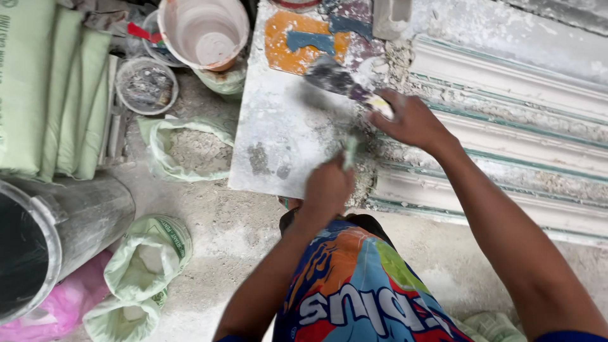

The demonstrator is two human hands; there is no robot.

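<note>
At frame centre we see the right hand [411, 120] gripping a trowel [335, 79], the left hand [328, 187] pinching a small blade [350, 151] over the board [278, 145]

Single head-worn view, looking steeply down from above, close over both hands, board [272, 133] and floor [228, 234] filling the frame

Two hands work at one plaster-smeared board [278, 126]. Beyond the left hand [326, 190] stand two buckets, pink [204, 31] and grey [147, 85]; three green sacks lie nearer it. One trowel [342, 81] is in the right hand [408, 120].
</note>
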